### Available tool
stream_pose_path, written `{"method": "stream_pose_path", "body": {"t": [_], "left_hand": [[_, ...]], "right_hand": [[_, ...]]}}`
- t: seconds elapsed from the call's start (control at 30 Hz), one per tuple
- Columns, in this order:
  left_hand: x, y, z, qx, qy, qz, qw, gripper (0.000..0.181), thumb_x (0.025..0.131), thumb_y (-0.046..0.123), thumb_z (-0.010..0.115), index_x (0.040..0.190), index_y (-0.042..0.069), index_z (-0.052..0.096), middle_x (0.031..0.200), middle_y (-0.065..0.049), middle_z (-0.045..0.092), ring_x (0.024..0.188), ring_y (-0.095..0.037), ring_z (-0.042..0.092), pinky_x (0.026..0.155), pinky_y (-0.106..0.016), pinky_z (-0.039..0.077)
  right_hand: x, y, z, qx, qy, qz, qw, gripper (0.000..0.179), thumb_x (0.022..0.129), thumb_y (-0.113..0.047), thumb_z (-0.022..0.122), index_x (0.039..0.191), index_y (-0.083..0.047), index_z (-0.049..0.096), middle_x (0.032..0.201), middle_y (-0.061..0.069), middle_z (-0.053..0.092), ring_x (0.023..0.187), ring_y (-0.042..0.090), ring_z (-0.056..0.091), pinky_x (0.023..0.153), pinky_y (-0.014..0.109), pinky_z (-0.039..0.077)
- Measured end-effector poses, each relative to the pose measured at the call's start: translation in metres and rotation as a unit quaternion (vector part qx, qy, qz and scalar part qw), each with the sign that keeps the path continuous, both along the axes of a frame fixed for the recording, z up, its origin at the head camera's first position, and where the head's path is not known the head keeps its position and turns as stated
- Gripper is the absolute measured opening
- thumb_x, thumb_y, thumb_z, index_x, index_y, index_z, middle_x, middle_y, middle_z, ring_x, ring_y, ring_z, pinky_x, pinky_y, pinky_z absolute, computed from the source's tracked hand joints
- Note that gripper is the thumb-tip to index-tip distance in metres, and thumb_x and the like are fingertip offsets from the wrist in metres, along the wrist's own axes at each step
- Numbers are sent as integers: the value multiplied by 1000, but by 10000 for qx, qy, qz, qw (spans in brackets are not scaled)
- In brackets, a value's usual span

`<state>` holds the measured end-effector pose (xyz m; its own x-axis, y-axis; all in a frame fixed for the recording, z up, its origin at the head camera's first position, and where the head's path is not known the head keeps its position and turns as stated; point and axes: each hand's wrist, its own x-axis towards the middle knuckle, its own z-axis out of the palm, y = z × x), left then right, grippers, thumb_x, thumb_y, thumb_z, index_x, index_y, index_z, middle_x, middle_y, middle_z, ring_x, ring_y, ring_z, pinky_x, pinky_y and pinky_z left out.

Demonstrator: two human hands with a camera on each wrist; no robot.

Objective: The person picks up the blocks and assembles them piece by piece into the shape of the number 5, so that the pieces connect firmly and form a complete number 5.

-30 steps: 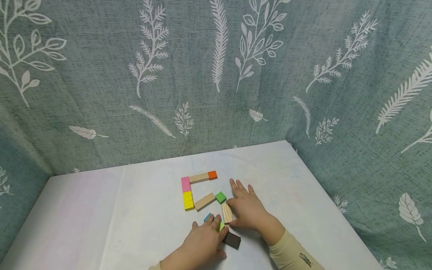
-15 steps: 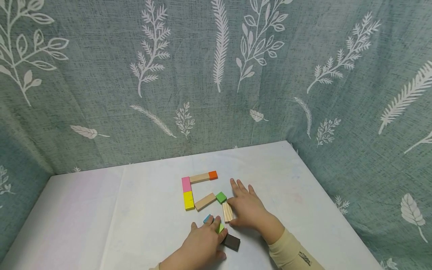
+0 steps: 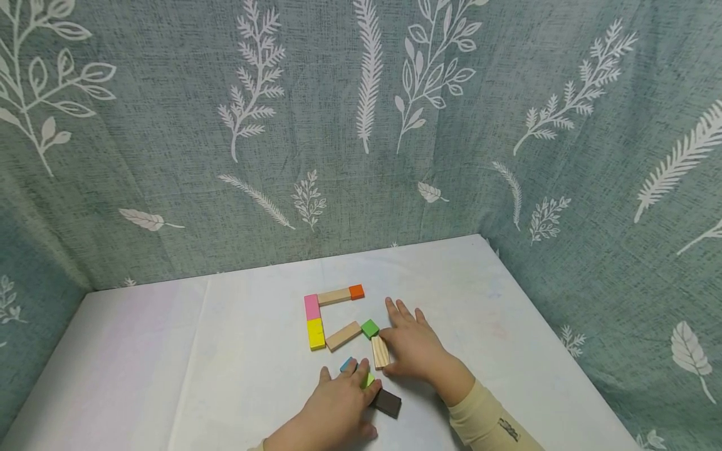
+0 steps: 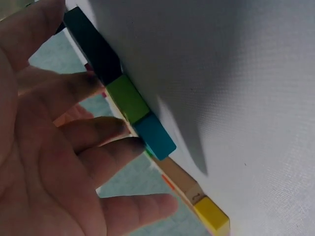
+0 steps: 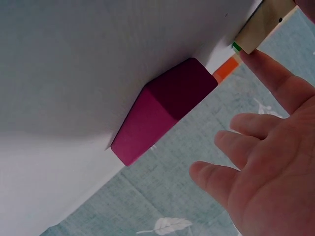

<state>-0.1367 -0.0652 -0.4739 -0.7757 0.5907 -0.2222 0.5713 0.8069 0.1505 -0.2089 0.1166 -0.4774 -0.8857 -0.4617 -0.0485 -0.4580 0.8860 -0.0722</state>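
My right hand (image 3: 416, 351) pinches a natural wood block (image 3: 380, 352) lengthwise, index finger at the far end and thumb at the near end. That far end sits against a small green block (image 3: 370, 329). My left hand (image 3: 341, 407) has its fingers spread, fingertips on a row of blocks: blue (image 4: 155, 136), light green (image 4: 128, 99) and a dark one (image 3: 387, 403). In the left wrist view these fingers are fairly straight. A magenta block (image 5: 157, 110) lies beneath my right hand, hidden in the head view.
Farther off, a pink block (image 3: 312, 307), a yellow block (image 3: 316, 334), a plain wood block (image 3: 335, 297) and an orange block (image 3: 356, 292) form an angular outline. Another wood block (image 3: 343, 336) joins yellow to green. Leaf-patterned curtains (image 3: 338, 207) border the white table (image 3: 254, 326).
The wood block in my right hand has slid slightly away from me, toward the small green block. The dark block has shifted slightly by my left hand. Both hands stay nearly in place.
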Motion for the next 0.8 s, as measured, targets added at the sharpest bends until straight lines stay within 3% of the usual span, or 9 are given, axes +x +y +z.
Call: {"method": "stream_pose_path", "body": {"t": [0.2,0.47,0.6,0.8], "left_hand": [[-5,-8,8,155,424,186,9988,82,73,64,67,141,23,46,152,-10,34,136,-31,39,92,-71,37],[-35,-30,14,779,1186,1207,9825,77,72,59,72,134,17,54,147,-12,41,134,-31,42,96,-64,40],[-43,-36,10,865,1238,1407,9785,70,71,57,73,127,16,60,145,-15,44,130,-33,46,96,-63,40],[-45,-37,1,699,1065,1434,9814,69,70,57,75,124,16,63,144,-13,45,130,-32,46,95,-64,40]], "right_hand": [[1,3,1,-58,6,20,10000,72,60,-54,82,121,-19,65,156,15,21,144,35,21,110,61,24],[1,6,4,-42,59,12,10000,59,61,-56,81,104,-17,73,150,15,37,140,36,31,108,62,27],[1,5,2,38,30,10,10000,54,63,-58,79,98,-18,74,147,14,41,139,36,33,107,61,28],[1,6,1,117,57,-23,9999,53,64,-60,77,99,-19,74,145,13,44,138,36,35,107,61,29]]}}
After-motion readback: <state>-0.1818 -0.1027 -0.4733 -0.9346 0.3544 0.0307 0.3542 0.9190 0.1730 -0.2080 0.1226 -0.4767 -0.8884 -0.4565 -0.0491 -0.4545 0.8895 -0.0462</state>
